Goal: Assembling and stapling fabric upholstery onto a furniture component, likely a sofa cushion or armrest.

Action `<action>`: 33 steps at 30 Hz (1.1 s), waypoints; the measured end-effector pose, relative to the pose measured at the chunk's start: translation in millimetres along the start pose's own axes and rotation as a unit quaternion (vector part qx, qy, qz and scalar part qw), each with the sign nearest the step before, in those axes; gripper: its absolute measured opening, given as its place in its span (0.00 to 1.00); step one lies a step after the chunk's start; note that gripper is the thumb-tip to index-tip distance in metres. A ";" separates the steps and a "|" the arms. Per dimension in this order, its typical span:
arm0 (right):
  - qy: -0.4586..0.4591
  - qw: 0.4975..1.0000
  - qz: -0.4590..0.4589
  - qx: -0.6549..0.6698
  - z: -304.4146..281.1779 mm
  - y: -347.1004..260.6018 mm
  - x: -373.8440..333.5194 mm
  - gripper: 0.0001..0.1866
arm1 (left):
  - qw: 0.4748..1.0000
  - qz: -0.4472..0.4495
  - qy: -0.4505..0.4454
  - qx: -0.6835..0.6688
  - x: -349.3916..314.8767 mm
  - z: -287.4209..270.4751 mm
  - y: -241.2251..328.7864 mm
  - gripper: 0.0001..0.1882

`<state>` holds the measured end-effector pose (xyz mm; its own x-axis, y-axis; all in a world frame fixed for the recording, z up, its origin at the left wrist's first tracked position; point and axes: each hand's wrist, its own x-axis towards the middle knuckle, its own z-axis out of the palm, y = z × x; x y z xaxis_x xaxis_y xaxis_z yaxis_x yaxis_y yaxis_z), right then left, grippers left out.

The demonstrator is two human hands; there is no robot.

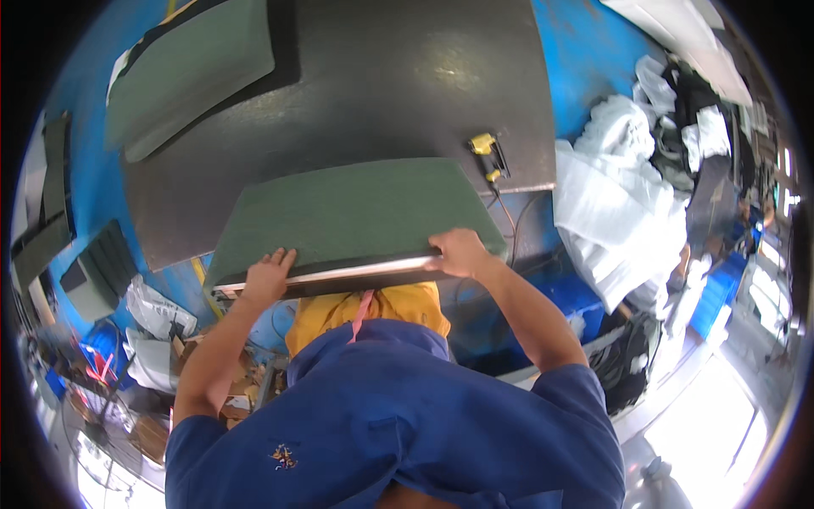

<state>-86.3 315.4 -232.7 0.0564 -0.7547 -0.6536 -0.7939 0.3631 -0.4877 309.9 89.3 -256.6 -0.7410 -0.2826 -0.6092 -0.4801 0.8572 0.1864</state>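
A wide dark-green fabric-covered panel (356,208) lies at the table's near edge, tilted with its near side close to my body. Along that side runs a pale strip with a dark band below it. My left hand (269,276) grips the near edge left of the middle, fingers over the green top. Further right, my right hand (460,253) holds the same edge with its thumb pointing inward on top. What the fingers do beneath the edge is hidden. Beyond the panel's far right corner lies a yellow and black air stapler (485,148) with a hose attached.
The dark worktable (373,93) reaches away from me, with more green sheets (203,72) stacked at its far left. White plastic wrapping (615,204) is heaped to the right. A blue bin (572,297) stands low at the right, and cardboard scraps (242,382) lie low at the left.
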 end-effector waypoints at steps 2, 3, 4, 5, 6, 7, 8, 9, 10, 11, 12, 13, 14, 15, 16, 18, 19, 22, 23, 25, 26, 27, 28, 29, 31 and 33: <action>0.025 0.999 0.007 0.021 -0.3 -3.6 -1.4 0.23 | 0.993 -0.011 -0.088 -0.082 6.9 -57.5 1.0 0.34; 0.018 0.999 0.007 0.028 0.8 -6.6 -1.0 0.22 | 0.994 0.031 -0.078 -0.063 5.9 -56.4 -6.1 0.32; 0.011 0.999 0.007 0.035 1.2 -7.4 -3.9 0.21 | 0.994 0.038 -0.081 -0.059 6.2 -52.5 -8.3 0.32; 0.042 0.998 0.004 0.048 5.2 -8.4 -8.6 0.17 | 0.995 0.027 -0.067 -0.063 -1.2 -46.5 -10.4 0.32; 0.045 0.998 0.006 0.050 4.0 2.9 -19.2 0.17 | 0.996 0.019 -0.049 -0.066 1.8 -45.8 -8.5 0.32; 0.123 0.992 0.022 0.019 0.2 18.2 -37.8 0.14 | 0.997 0.020 -0.050 -0.063 2.8 -44.4 -4.6 0.32; 0.201 0.979 0.039 -0.013 -2.7 33.1 -55.2 0.10 | 0.995 0.001 -0.062 -0.072 4.9 -47.0 4.9 0.30; 0.202 0.979 0.037 -0.011 0.7 44.6 -69.7 0.10 | 0.994 -0.021 -0.074 -0.081 9.1 -50.3 15.1 0.28; 0.186 0.980 0.065 0.002 9.2 53.2 -86.3 0.08 | 0.986 0.054 -0.044 -0.150 17.8 -57.2 32.3 0.25; 0.169 0.982 0.090 0.012 12.6 60.5 -91.9 0.06 | 0.968 0.125 -0.011 -0.218 33.1 -64.8 57.7 0.22; 0.168 0.982 0.083 0.015 14.4 60.7 -85.1 0.06 | 0.965 0.125 0.009 -0.229 50.6 -68.6 90.4 0.19; 0.201 0.973 0.111 -0.004 20.8 49.5 -75.9 0.05 | 0.963 0.125 0.025 -0.239 65.9 -70.1 125.4 0.16; 0.235 0.961 0.141 -0.024 25.6 39.1 -65.1 0.05 | 0.984 0.091 -0.009 -0.155 83.8 -75.0 155.9 0.13; 0.305 0.946 0.108 -0.023 36.8 36.6 -51.3 0.06 | 0.982 0.084 0.067 -0.158 97.9 -70.3 178.5 0.12; 0.305 0.946 0.108 -0.019 45.1 37.1 -41.9 0.06 | 0.987 0.065 0.043 -0.142 109.9 -80.5 196.6 0.11; 0.314 0.938 0.144 0.023 46.1 39.5 -25.8 0.09 | 0.987 0.021 -0.009 -0.157 126.9 -75.0 211.1 0.12; 0.315 0.938 0.138 0.027 44.5 44.4 -22.0 0.09 | 0.988 0.016 -0.008 -0.153 127.7 -72.8 212.6 0.12; 0.369 0.919 0.114 0.075 33.1 46.9 -11.3 0.23 | 0.977 0.078 0.073 -0.184 133.0 -85.2 210.8 0.21; 0.426 0.892 0.101 0.111 22.6 44.1 -5.7 0.28 | 0.979 0.066 -0.008 -0.193 142.9 -91.4 205.4 0.25; 0.431 0.888 0.105 0.124 15.0 50.6 -2.9 0.28 | 0.974 0.039 -0.118 -0.188 157.9 -118.0 210.1 0.29; 0.435 0.885 0.106 0.131 11.4 52.2 -2.5 0.27 | 0.975 0.041 -0.121 -0.181 160.2 -118.4 210.6 0.29; 0.436 0.883 0.099 0.140 8.5 53.2 -3.5 0.27 | 0.976 0.044 -0.117 -0.177 161.6 -118.7 210.1 0.28; 0.440 0.880 0.106 0.144 5.8 54.4 -5.2 0.27 | 0.977 0.048 -0.113 -0.174 163.7 -119.2 208.8 0.27; 0.432 0.879 0.085 0.184 4.4 54.6 -7.9 0.24 | 0.977 0.055 -0.118 -0.168 165.0 -123.4 205.1 0.27; 0.428 0.872 0.073 0.227 0.6 58.5 -14.8 0.22 | 0.972 0.050 -0.163 -0.159 170.6 -131.3 197.5 0.24; 0.536 0.684 0.141 0.475 -2.0 64.7 -25.0 0.17 | 0.971 0.056 -0.170 -0.156 179.9 -148.8 203.3 0.25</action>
<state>-140.3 356.6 -246.6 -0.8978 -0.3637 -0.2484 0.0982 0.3844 -0.9179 9.2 148.7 -213.6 -0.6241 0.0083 -0.7813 -0.5644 0.6867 0.4581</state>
